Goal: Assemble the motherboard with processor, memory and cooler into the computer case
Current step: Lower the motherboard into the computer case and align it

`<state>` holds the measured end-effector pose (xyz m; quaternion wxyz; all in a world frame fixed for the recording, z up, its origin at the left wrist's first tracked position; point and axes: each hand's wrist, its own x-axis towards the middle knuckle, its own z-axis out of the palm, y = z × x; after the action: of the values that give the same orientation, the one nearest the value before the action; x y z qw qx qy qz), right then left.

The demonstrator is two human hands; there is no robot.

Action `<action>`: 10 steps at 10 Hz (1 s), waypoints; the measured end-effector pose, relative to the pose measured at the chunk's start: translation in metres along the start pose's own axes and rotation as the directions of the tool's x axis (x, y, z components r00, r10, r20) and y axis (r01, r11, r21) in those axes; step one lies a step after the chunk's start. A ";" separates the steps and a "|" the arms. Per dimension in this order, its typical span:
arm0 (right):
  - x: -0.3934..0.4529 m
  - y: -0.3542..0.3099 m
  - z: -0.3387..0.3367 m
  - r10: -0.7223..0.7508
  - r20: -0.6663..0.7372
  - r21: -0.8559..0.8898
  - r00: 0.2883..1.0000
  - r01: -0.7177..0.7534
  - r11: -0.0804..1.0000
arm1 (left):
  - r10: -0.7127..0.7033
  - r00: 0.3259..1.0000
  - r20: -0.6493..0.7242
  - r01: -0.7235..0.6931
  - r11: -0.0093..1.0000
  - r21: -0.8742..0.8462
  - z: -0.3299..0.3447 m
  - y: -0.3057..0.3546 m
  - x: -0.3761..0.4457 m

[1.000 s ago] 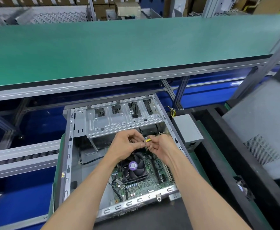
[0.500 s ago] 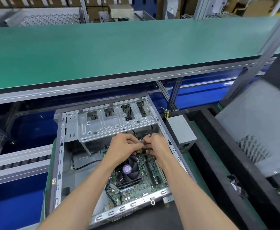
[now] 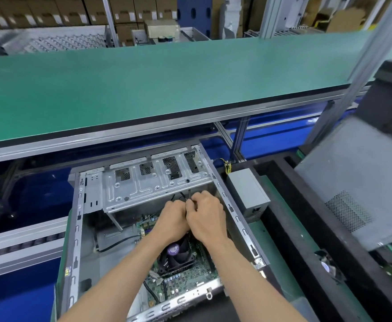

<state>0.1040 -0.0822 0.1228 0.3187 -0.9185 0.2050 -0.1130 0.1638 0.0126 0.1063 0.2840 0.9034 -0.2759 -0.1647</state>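
case (image 3: 79, 240): grey metal, lying on its side, open top, drive cage across its far end | motherboard (image 3: 185, 277): green, flat on the case floor toward the near right corner | cooler (image 3: 175, 256): black fan, purple round label, on the board, partly hidden | memory: hidden, cannot tell

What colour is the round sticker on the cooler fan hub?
Purple, on the black cooler fan's round hub sticker, seen in the head view.
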 end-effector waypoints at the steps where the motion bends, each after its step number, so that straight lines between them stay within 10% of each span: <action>1: 0.002 0.001 -0.002 0.041 -0.046 0.025 0.998 -0.039 0.999 | 0.003 1.000 0.005 -0.003 0.998 -0.066 0.000 -0.002 0.001; 3: -0.002 -0.008 -0.006 -0.056 -0.159 -0.057 0.986 0.047 0.997 | 0.097 0.994 0.056 -0.097 0.995 -0.006 0.005 -0.003 0.007; 5: -0.014 -0.014 -0.008 -0.303 -0.206 -0.205 0.930 0.262 0.943 | -0.172 0.985 0.000 0.151 0.866 -0.476 0.022 0.018 0.010; 7: -0.008 -0.001 -0.006 -0.045 0.169 -0.281 0.985 0.092 0.955 | -0.179 0.981 0.075 0.187 0.974 -0.131 0.018 0.012 0.050; 10: -0.004 0.009 0.005 0.256 0.579 -0.425 0.774 0.018 0.905 | -0.058 0.988 0.145 0.074 0.991 -0.109 0.023 0.008 0.063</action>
<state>0.0994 -0.0842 0.1135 0.1767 -0.9340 0.1662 0.2623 0.2006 -0.0397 0.0842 0.3092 0.8803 -0.2555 -0.2532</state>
